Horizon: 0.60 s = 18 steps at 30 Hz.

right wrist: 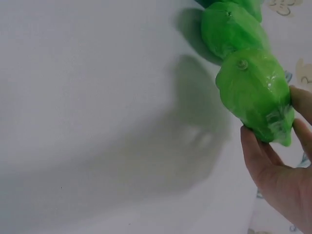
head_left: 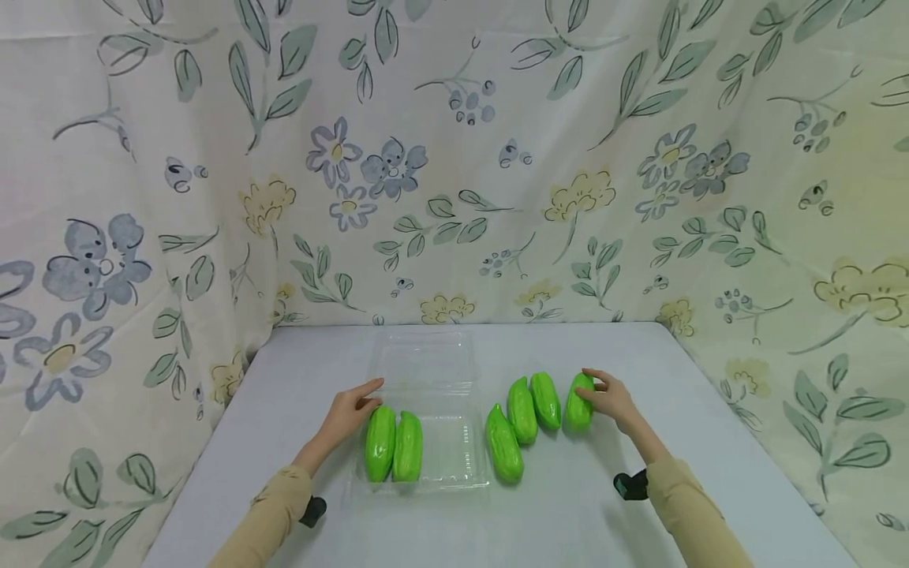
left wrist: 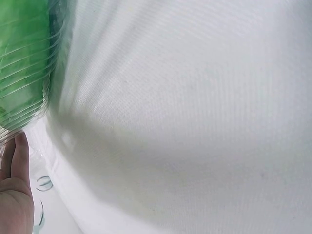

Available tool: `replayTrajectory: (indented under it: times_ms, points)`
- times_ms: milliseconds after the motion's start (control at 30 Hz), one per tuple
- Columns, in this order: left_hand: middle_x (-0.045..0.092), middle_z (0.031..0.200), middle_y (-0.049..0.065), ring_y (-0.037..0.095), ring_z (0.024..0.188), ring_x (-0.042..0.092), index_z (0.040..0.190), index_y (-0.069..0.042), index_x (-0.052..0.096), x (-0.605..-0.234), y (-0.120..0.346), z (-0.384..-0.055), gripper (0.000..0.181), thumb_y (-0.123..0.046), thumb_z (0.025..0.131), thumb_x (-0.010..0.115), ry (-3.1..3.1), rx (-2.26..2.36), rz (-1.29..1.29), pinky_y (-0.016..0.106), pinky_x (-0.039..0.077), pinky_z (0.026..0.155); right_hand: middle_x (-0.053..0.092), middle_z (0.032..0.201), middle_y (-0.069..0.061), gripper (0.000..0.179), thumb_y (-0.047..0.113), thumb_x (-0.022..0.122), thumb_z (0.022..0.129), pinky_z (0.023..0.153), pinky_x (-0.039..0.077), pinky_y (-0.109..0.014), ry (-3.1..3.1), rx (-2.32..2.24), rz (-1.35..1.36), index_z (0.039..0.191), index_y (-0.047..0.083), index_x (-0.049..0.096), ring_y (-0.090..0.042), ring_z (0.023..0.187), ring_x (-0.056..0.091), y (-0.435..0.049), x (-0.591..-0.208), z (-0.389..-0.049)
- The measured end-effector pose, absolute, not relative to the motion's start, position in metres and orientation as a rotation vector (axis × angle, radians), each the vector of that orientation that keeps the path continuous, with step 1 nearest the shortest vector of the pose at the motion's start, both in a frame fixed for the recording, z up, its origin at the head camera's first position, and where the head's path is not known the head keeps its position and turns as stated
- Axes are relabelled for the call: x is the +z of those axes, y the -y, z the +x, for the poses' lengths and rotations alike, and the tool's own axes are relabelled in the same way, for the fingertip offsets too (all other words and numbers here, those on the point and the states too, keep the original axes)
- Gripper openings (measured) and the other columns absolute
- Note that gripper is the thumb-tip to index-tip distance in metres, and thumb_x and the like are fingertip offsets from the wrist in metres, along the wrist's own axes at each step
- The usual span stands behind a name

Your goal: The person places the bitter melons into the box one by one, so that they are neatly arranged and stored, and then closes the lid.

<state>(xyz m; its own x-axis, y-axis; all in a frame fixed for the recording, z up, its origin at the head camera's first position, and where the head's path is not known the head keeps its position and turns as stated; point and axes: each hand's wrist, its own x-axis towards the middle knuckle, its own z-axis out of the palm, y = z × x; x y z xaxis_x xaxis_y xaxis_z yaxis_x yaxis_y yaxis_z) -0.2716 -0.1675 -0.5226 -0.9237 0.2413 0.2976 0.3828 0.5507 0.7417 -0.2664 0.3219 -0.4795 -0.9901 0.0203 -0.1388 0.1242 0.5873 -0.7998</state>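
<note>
A clear plastic clamshell container (head_left: 447, 446) sits on the white table (head_left: 554, 521), its transparent lid (head_left: 426, 355) folded back flat on the container's far side. Inside the container's left half lie two glossy green gourds, a left-hand one (head_left: 380, 443) and a right-hand one (head_left: 408, 446), side by side and lengthwise.

The left hand (head_left: 348, 412) is at the container's left edge, toward the hinge. Its fingers are fairly straight, the thumb apart from the index finger, and in the left wrist view two fingertips touch the ribbed clear wall – they have no gourd in their hold.

The right hand (head_left: 613, 398) is well to the right of the container. Its thumb and fingers are bent round a green gourd (head_left: 578, 409), pinching it from both sides near its pointed end; whether that gourd touches the table I cannot tell.

Three loose gourds lie right of the container: the nearest (head_left: 505, 446) just beside its right edge, the middle one (head_left: 522, 412) a little farther from it, the third (head_left: 546, 402) farther still. Beyond the container hangs a floral curtain (head_left: 454, 158) – leaves, blue blossoms and yellow flowers on a pale ground.
</note>
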Motion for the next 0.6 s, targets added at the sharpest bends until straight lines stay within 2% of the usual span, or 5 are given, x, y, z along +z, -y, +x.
replayTrajectory:
  times_ms: [100,267,367,467,600]
  points:
    - [0.055,0.134,0.018,0.027,0.100,0.067,0.131,0.000,0.055,-0.523,0.167,-0.273,0.041,-0.005,0.091,0.062,2.628,-1.306,-0.525,0.025,0.054,0.074,0.033,0.139,-0.041,0.061,0.024,0.056,0.096,0.087,0.054,-0.040,-2.674,-1.415,0.138,0.145,-0.002,0.031,-0.049,0.124,0.044,-0.323,-0.474,-0.267]
    - [0.056,0.133,0.018,0.016,0.083,0.064,0.132,-0.001,0.055,-0.525,0.167,-0.273,0.042,-0.005,0.090,0.062,2.631,-1.323,-0.504,0.018,0.048,0.063,0.029,0.143,-0.039,0.065,0.027,0.056,0.096,0.094,0.051,-0.043,-2.606,-1.496,0.171,0.147,0.000,0.026,-0.048,0.129,0.038,-0.324,-0.466,-0.270]
    - [0.057,0.132,0.017,0.018,0.087,0.066,0.132,-0.001,0.055,-0.525,0.167,-0.274,0.042,-0.005,0.090,0.062,2.633,-1.319,-0.500,0.018,0.049,0.065,0.029,0.143,-0.038,0.066,0.027,0.055,0.097,0.096,0.049,-0.043,-2.573,-1.549,0.177,0.148,0.000,0.024,-0.046,0.130,0.039,-0.324,-0.461,-0.271]
    - [0.057,0.132,0.017,0.024,0.096,0.068,0.131,-0.001,0.055,-0.524,0.167,-0.274,0.042,-0.006,0.090,0.062,2.632,-1.311,-0.509,0.021,0.052,0.070,0.030,0.143,-0.037,0.066,0.027,0.055,0.097,0.096,0.050,-0.039,-2.536,-1.613,0.171,0.149,0.001,0.023,-0.042,0.127,0.044,-0.324,-0.457,-0.272]
    - [0.056,0.133,0.018,0.028,0.099,0.068,0.131,-0.001,0.055,-0.522,0.167,-0.273,0.042,-0.005,0.090,0.062,2.637,-1.307,-0.523,0.024,0.054,0.074,0.031,0.143,-0.034,0.066,0.026,0.055,0.097,0.092,0.052,-0.030,-2.467,-1.707,0.130,0.149,0.002,0.023,-0.023,0.114,0.054,-0.320,-0.451,-0.273]
